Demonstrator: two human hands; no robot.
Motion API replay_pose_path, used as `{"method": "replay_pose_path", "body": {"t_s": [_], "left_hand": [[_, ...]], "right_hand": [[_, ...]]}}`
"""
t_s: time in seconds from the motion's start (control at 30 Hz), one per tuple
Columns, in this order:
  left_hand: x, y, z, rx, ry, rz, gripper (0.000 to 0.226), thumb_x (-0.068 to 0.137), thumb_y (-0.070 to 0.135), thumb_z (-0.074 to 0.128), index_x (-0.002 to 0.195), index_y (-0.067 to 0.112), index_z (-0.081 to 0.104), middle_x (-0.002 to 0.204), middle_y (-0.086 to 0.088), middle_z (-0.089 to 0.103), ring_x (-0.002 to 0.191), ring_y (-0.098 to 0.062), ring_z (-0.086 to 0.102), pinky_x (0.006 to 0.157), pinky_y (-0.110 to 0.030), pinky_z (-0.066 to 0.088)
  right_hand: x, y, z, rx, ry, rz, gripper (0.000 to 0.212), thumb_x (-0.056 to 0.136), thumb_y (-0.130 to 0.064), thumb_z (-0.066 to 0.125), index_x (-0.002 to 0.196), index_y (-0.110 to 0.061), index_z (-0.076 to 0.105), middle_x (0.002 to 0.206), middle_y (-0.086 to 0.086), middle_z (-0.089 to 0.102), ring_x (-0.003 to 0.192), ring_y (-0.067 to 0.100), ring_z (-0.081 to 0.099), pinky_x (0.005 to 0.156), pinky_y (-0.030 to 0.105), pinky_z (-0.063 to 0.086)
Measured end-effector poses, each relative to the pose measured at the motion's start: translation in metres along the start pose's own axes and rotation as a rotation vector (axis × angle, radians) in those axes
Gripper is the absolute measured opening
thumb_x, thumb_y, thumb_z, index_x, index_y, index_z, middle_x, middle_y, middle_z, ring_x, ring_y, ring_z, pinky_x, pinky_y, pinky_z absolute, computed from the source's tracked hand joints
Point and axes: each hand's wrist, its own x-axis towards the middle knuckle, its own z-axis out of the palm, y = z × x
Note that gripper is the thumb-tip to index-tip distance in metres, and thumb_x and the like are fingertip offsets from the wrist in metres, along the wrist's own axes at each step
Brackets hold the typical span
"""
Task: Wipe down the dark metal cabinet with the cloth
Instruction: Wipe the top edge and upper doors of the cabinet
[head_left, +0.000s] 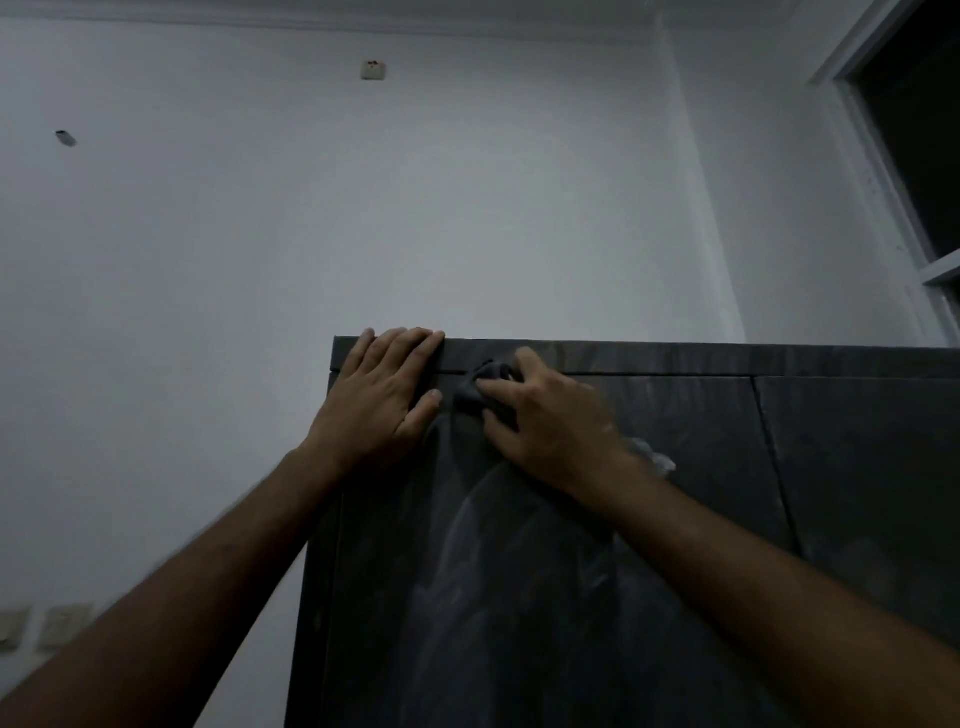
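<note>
A tall dark metal cabinet fills the lower right of the head view, its top edge at mid height. My left hand lies flat with straight fingers on the cabinet's upper left corner, fingertips at the top edge. Just right of it, my right hand grips a bunched dark cloth and presses it on the left door near its top. Pale streaks and smears show on the door below both hands.
A seam between two doors runs down the cabinet front at the right. A white wall stands behind, with a small box high up and switches at the lower left. A dark window is at the upper right.
</note>
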Motion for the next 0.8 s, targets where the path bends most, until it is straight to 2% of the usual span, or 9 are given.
{"method": "replay_pose_path", "body": {"t_s": [0.07,0.2,0.37,0.43,0.53,0.63,0.7,0.73,0.8], "left_hand": [[0.000,-0.001,0.001,0.007,-0.007,-0.001,0.079,0.097,0.057,0.020,0.165,0.017,0.028,0.166,-0.005,0.036,0.156,-0.024,0.027,0.132,-0.043,0.001],[-0.003,0.002,0.004,0.039,-0.016,-0.001,0.079,0.099,0.058,0.019,0.167,0.017,0.022,0.170,-0.005,0.030,0.160,-0.024,0.019,0.132,-0.045,-0.002],[-0.003,0.004,0.005,0.031,-0.016,-0.019,0.081,0.097,0.059,0.017,0.167,0.018,0.020,0.172,-0.004,0.027,0.161,-0.023,0.015,0.132,-0.042,-0.005],[-0.002,0.008,0.005,0.024,-0.020,-0.034,0.083,0.097,0.060,0.016,0.167,0.017,0.020,0.172,-0.006,0.025,0.162,-0.025,0.013,0.132,-0.044,-0.006],[-0.001,0.013,0.006,0.003,-0.014,-0.048,0.085,0.095,0.059,0.016,0.166,0.013,0.021,0.172,-0.007,0.024,0.162,-0.027,0.012,0.132,-0.047,-0.006],[-0.004,0.010,0.000,-0.032,-0.004,-0.046,0.083,0.094,0.055,0.018,0.165,0.013,0.025,0.171,-0.008,0.029,0.161,-0.026,0.019,0.132,-0.044,-0.001],[-0.006,0.004,-0.007,-0.086,-0.002,-0.037,0.083,0.092,0.051,0.022,0.164,0.011,0.026,0.169,-0.010,0.033,0.159,-0.026,0.026,0.132,-0.041,0.005],[-0.006,0.000,-0.011,-0.122,-0.007,-0.030,0.083,0.092,0.049,0.025,0.164,0.010,0.025,0.168,-0.012,0.035,0.158,-0.028,0.028,0.132,-0.041,0.008],[-0.008,-0.007,-0.018,-0.164,-0.021,-0.014,0.083,0.091,0.048,0.028,0.164,0.008,0.025,0.167,-0.015,0.036,0.157,-0.030,0.031,0.131,-0.042,0.015]], "right_hand": [[-0.006,0.022,-0.007,-0.018,0.026,0.075,0.029,0.091,-0.043,0.062,0.114,-0.030,0.071,0.105,0.003,0.054,0.080,0.026,0.066,0.060,0.029,0.042],[0.019,0.033,-0.010,-0.036,0.148,0.273,0.029,0.096,-0.040,0.056,0.116,-0.022,0.068,0.112,0.008,0.048,0.090,0.031,0.063,0.070,0.038,0.052],[-0.015,0.011,0.000,-0.008,-0.030,-0.024,0.035,0.092,-0.037,0.055,0.121,-0.021,0.063,0.118,0.008,0.049,0.088,0.029,0.065,0.062,0.034,0.048],[-0.017,0.031,-0.009,-0.039,-0.012,0.043,0.033,0.092,-0.037,0.056,0.120,-0.023,0.065,0.116,0.008,0.049,0.086,0.029,0.065,0.061,0.032,0.046],[0.009,0.040,-0.011,-0.038,0.101,0.234,0.030,0.097,-0.032,0.053,0.122,-0.018,0.062,0.122,0.012,0.046,0.096,0.033,0.062,0.072,0.040,0.053],[0.021,0.003,0.003,0.010,0.033,0.082,0.035,0.102,-0.033,0.049,0.133,-0.018,0.055,0.132,0.013,0.042,0.107,0.034,0.058,0.079,0.044,0.054],[0.008,-0.004,0.008,-0.019,-0.058,-0.087,0.040,0.100,-0.038,0.050,0.137,-0.022,0.055,0.130,0.011,0.046,0.104,0.031,0.060,0.072,0.041,0.053],[0.004,0.003,0.005,-0.033,-0.069,-0.101,0.040,0.098,-0.038,0.052,0.135,-0.025,0.057,0.126,0.010,0.049,0.101,0.030,0.061,0.069,0.039,0.050],[0.007,0.019,-0.003,-0.049,0.002,0.047,0.035,0.097,-0.035,0.052,0.129,-0.024,0.061,0.121,0.009,0.049,0.098,0.031,0.062,0.069,0.039,0.050]]}}
